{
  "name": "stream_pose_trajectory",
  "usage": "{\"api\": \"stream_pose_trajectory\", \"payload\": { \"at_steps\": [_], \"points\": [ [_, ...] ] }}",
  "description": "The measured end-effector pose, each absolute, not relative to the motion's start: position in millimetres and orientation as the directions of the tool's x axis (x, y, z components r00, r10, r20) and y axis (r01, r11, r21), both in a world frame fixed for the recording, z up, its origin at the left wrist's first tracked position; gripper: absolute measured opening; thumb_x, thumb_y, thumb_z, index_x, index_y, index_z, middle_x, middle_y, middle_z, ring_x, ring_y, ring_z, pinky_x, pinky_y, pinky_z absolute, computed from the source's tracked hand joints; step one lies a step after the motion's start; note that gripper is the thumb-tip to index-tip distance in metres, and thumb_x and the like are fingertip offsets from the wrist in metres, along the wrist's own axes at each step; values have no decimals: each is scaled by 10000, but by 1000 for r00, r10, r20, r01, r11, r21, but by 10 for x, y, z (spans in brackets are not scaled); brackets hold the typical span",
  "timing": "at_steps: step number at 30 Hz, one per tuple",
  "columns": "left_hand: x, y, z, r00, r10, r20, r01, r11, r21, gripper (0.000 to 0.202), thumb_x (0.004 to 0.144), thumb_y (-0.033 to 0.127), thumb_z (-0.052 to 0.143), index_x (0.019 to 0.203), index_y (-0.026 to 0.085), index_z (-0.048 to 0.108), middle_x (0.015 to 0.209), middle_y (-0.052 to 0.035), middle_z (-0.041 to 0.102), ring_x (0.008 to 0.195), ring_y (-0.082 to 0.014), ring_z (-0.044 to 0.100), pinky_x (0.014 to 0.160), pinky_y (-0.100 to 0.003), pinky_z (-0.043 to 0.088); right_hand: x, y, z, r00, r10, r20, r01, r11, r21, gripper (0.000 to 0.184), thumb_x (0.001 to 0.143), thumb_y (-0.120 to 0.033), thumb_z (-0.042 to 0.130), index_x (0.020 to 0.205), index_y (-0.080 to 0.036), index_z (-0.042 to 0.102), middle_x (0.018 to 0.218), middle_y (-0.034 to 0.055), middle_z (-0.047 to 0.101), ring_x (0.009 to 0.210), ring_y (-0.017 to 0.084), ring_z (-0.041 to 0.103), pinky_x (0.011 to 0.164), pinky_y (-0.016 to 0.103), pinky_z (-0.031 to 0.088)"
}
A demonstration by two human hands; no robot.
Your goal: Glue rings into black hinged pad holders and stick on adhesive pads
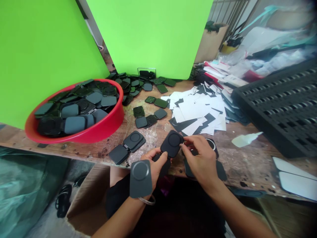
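Scarred wooden worktop (247, 162) is carrying a red bowl (109, 127) heaped with dark pads (74, 124). Right of the bowl, at the near edge, I am pinching one square pad (172, 143) between my left hand (155, 163) and right hand (200, 158), fingers pressing on opposite corners, probably steadying it face-up.

dark square pad (172, 143) with round recess, tilted, above table edge

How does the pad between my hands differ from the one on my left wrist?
The held pad is pinched by left hand and right hand, cornerwise, darker; the wrist pad lies loose, squarer to view, greyer. Both are rounded squares with a circle.
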State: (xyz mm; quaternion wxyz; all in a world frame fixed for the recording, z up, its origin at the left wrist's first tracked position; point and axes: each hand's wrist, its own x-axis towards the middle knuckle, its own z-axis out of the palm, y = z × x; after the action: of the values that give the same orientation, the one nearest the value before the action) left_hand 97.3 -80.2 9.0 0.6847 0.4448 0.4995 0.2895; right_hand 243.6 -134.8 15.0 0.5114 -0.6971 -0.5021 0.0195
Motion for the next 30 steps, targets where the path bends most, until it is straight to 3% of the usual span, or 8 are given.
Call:
{"api": "stream_pose_trajectory", "payload": {
  "at_steps": [6, 10, 16, 24, 30],
  "points": [
    [972, -826, 160, 290, 914, -282, 214, 226, 950, 296, 779, 444, 663, 937, 202, 722, 807, -7, 706, 727, -147, 623, 658, -208, 484, 2354, -1295, 102, 481, 721, 500, 691, 40, -722, 220, 892, -155, 494, 1046, -152, 652, 923, 79, 605, 794, 150, 585, 697, 290, 522],
    [988, -843, 224, 240, 942, -236, 262, 171, 950, 262, 775, 412, 661, 920, 207, 734, 779, -5, 698, 787, -175, 633, 661, -212, 479, 2246, -1296, 52, 530, 733, 427, 620, 8, -784, 294, 898, -206, 494, 1150, -146, 634, 984, 102, 588, 864, 166, 588, 703, 293, 535],
    [979, -883, 165, 243, 951, -190, 277, 120, 953, 279, 800, 375, 629, 993, 204, 736, 824, -19, 714, 797, -185, 644, 710, -239, 497, 2147, -1302, 47, 608, 785, 120, 294, -82, -952, 430, 859, -326, 558, 1244, -141, 602, 1092, 115, 581, 962, 176, 611, 735, 273, 561],
    [982, -908, 107, 223, 957, -187, 244, 131, 961, 261, 827, 348, 603, 994, 201, 741, 939, -19, 729, 855, -175, 655, 791, -235, 492, 2139, -1256, 38, 601, 765, -232, -152, -176, -973, 597, 707, -392, 691, 1230, -118, 596, 1170, 132, 620, 1067, 217, 609, 894, 355, 535],
    [972, -891, 115, 224, 947, -229, 235, 176, 956, 259, 810, 341, 611, 966, 184, 746, 925, -15, 731, 853, -174, 650, 785, -228, 480, 2236, -1139, 120, 590, 703, -397, -412, -161, -897, 559, 530, -352, 815, 1007, -111, 654, 970, 95, 661, 794, 144, 599, 601, 217, 486]
  ]
}}
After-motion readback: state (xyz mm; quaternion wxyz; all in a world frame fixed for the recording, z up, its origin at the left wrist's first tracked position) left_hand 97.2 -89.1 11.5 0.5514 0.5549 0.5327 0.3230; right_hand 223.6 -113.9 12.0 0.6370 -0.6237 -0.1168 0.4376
